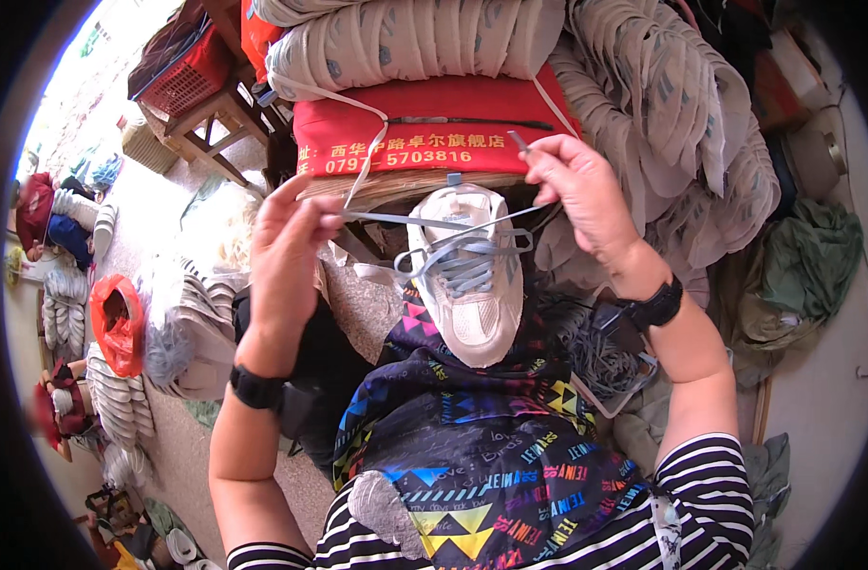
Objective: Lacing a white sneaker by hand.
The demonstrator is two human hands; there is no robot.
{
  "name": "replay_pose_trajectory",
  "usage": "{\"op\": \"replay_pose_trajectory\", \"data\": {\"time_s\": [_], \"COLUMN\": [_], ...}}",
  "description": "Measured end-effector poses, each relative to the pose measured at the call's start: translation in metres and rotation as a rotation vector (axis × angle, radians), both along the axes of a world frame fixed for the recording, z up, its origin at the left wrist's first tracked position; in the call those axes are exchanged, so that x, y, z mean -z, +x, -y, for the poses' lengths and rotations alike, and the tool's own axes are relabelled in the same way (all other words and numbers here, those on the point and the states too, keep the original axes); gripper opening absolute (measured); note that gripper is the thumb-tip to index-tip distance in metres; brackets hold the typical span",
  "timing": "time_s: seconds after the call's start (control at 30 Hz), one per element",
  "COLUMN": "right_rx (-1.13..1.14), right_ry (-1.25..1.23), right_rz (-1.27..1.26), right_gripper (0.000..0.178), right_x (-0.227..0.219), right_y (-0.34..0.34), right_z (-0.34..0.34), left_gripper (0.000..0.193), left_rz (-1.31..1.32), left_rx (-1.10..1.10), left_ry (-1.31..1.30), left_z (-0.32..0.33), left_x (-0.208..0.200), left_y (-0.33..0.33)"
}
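Note:
A cream-coloured sneaker (480, 334) sits in front of me with its toe toward my body. Grey shoelace (464, 273) is threaded down its front, with loops standing out at both sides. My left hand (296, 233), left of the shoe, pinches the lace, which runs taut from the shoe's upper part. Up at the right, my right hand (578, 180) is closed on the other stretch of lace. A short lace end sticks out past its thumb and finger. Beyond the shoe, a thin dark tool (472, 122) lies across a red cloth (415, 95).
Stacked pale shoe uppers (424, 47) lie behind the red cloth, and more (657, 104) hang at the right. A tray of loose grey laces (600, 361) is by my right forearm. At left are an orange plastic bag (118, 323) and a wooden stool (216, 128) bearing a red basket (182, 76).

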State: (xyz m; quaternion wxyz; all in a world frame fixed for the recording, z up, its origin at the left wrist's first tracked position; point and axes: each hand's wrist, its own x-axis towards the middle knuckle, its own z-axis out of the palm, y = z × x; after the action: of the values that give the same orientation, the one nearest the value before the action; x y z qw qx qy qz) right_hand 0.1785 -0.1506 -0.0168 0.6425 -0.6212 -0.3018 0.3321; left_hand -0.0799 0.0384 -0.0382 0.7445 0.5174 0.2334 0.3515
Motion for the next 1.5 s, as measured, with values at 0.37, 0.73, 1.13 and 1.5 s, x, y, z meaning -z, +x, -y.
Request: {"op": "replay_pose_trajectory", "data": {"time_s": [0.37, 0.73, 1.13, 1.5], "right_rx": [-0.173, -0.084, -0.053, -0.291], "right_ry": [-0.212, -0.340, -0.269, -0.298], "right_rz": [0.356, 0.826, 1.167, 0.898], "right_gripper": [0.011, 0.012, 0.013, 0.008], "right_x": [0.017, 0.012, 0.008, 0.000], "right_y": [-0.013, -0.024, -0.039, -0.016], "right_z": [0.025, 0.022, 0.015, 0.013], "left_gripper": [0.018, 0.022, 0.016, 0.018], "left_rz": [0.139, -0.473, -0.336, -0.441], "left_rx": [0.247, 0.123, 0.188, 0.227], "left_ry": [-0.334, 0.641, 0.083, 0.100], "left_z": [0.008, 0.036, 0.047, 0.047], "left_x": [0.003, 0.019, 0.033, 0.022], "left_y": [-0.006, 0.013, 0.020, 0.036]}}
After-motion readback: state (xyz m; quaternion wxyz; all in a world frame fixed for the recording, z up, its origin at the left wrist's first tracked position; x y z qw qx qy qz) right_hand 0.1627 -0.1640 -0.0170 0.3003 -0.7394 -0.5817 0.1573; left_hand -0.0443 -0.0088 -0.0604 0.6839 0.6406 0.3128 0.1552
